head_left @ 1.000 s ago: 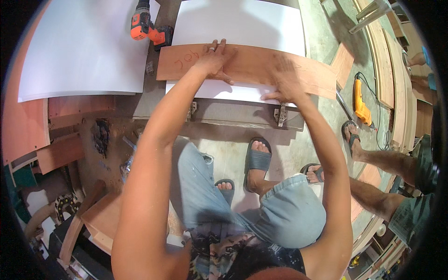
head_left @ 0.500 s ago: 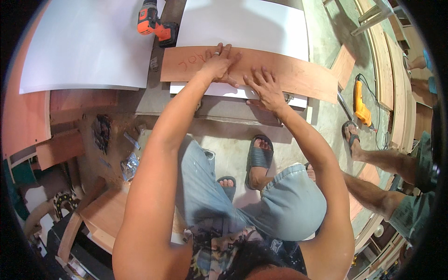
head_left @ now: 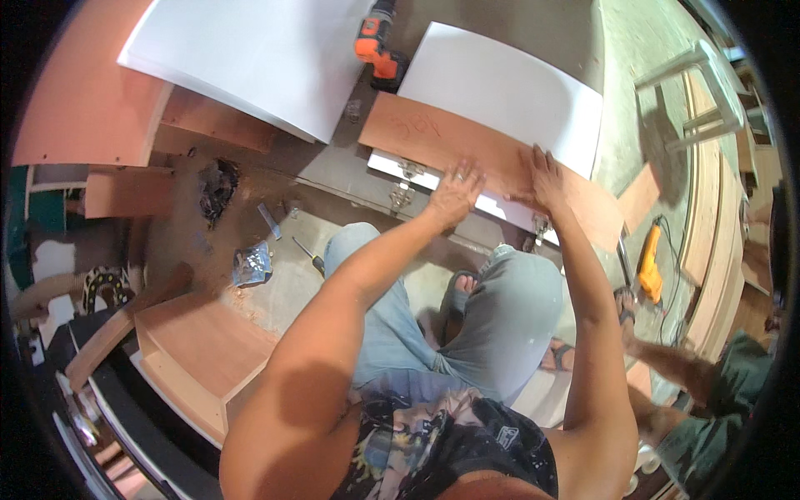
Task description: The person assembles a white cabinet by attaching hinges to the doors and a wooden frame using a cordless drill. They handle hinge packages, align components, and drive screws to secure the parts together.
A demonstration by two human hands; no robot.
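A long reddish-brown wooden board (head_left: 408,125) with hand marking lies across a white panel (head_left: 508,92). My left hand (head_left: 455,197) rests on the board's near edge, fingers stretched out and not wrapped round it. Farther right, my right hand (head_left: 543,185) lies on the board with its fingers spread. Metal hinges show along the white panel's near edge: one hinge (head_left: 402,196) left of my left hand, and another hinge (head_left: 541,225) below my right hand, partly hidden.
An orange-and-black cordless drill (head_left: 379,50) lies at the panel's far left corner, beside a larger white panel (head_left: 250,58). A screwdriver (head_left: 315,258) and a plastic bag (head_left: 252,264) lie on the floor. At right are a yellow corded power tool (head_left: 651,267), a stool (head_left: 708,92) and another person's leg (head_left: 667,354).
My view has turned, so the scene sits tilted. My left hand has drawn back to the board's near edge. My right hand has moved farther onto the board. The left hinge is now uncovered.
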